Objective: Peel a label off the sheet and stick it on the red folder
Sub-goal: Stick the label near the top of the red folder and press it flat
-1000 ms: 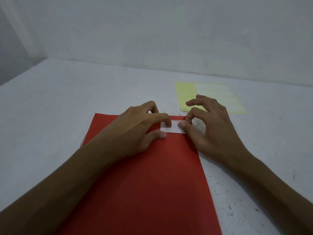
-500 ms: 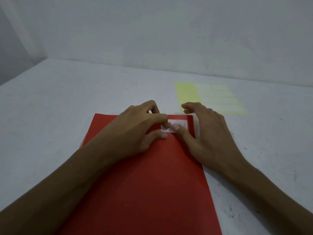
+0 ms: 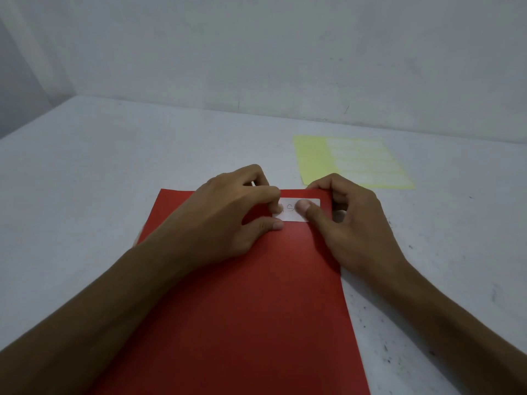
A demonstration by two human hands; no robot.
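Label (image 3: 296,210): white rectangle lying flat on your red folder (image 3: 251,309) near its far right corner; long axis runs 9 to 3 o'clock, parallel to the folder's far edge. Some handwriting shows, mostly covered.
Red folder: flat on the surface (image 3: 85,181), long axis running 6 to 12 o'clock, tilted slightly left at the far end.
Left hand (image 3: 228,218): fingers curled, index tip on the label's left end, thumb tip on the folder just below; it grips nothing.
Right hand (image 3: 350,223): thumb pressed on the label's middle, other fingers curled at the folder's right edge.
Label sheet (image 3: 350,161): pale yellow, at 1 o'clock from the folder, apart from it.
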